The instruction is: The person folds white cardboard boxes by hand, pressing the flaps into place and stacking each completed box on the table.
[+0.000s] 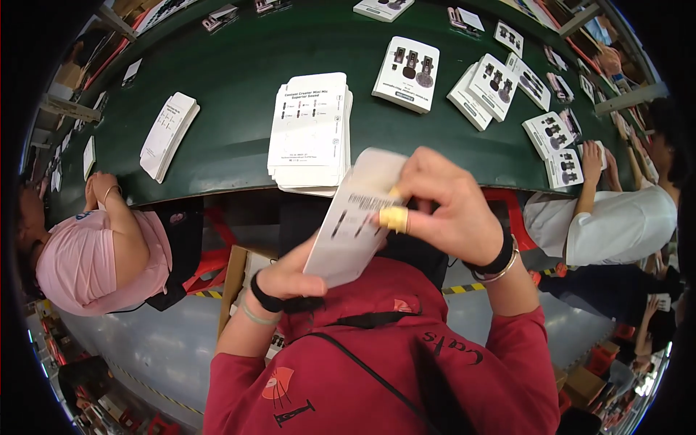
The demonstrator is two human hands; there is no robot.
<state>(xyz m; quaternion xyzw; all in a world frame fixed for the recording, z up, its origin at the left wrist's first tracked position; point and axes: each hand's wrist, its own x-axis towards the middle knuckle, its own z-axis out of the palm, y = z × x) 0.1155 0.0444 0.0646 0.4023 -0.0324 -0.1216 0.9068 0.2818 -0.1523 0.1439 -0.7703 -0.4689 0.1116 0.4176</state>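
Observation:
In front of my body I hold a flat white printed carton (343, 250), tilted, with small dark product pictures on its face. My left hand (291, 274) is closed on its lower left part, thumb lying along the near edge. My right hand (457, 214), with yellow wraps on thumb and a fingertip, pinches at the carton's right edge. Just beyond, at the table's near edge, stands a stack of similar white cartons (308, 127). What lies behind the held carton is hidden.
On the green table (232, 109) lie a smaller carton stack (169, 136) at left and several stacks with microphone pictures (407, 75) at right. A person in pink (101, 254) sits left, another in white (616, 225) right. An open cardboard box (233, 279) stands below the table edge.

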